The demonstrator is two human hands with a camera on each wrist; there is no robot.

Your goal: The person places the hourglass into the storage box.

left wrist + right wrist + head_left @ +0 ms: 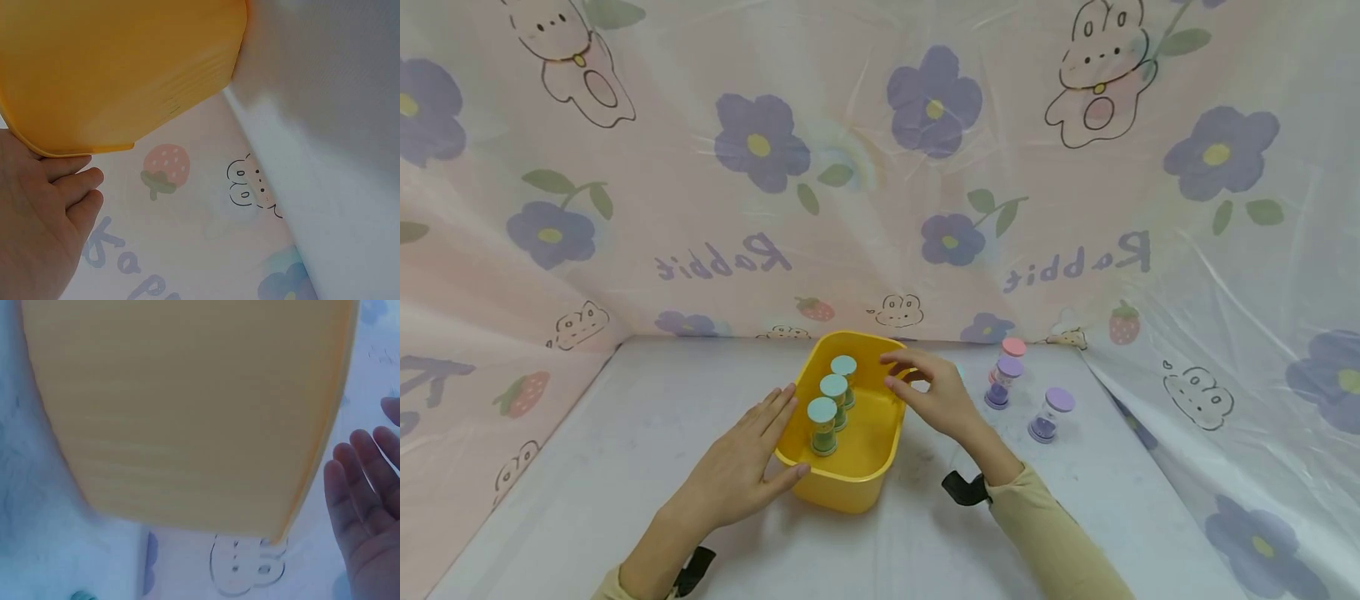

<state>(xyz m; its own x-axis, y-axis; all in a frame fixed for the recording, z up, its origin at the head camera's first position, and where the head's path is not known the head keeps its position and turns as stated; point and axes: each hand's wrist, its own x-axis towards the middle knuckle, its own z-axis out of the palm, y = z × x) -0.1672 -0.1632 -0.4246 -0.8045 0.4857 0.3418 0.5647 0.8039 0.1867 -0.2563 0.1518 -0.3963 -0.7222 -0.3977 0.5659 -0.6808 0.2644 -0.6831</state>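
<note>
A yellow plastic bin (842, 492) stands in the middle of the table. Inside it, along the left wall, three small sand timers with teal caps and green sand stand upright in a row: a near one (822, 429), a middle one (835, 400) and a far one (845, 379). My left hand (741, 462) rests on the bin's left rim with fairly straight fingers; the left wrist view shows its fingertips (84, 194) by the rim. Over the right rim hovers my right hand (936, 392), fingers loosely bent and holding nothing.
Right of the bin stand two purple-capped sand timers, one farther left (1002, 385) and one farther right (1050, 415). A pink-capped timer (1012, 348) is partly hidden behind the former. Patterned sheeting (850, 208) encloses the white table (685, 400) at back and sides.
</note>
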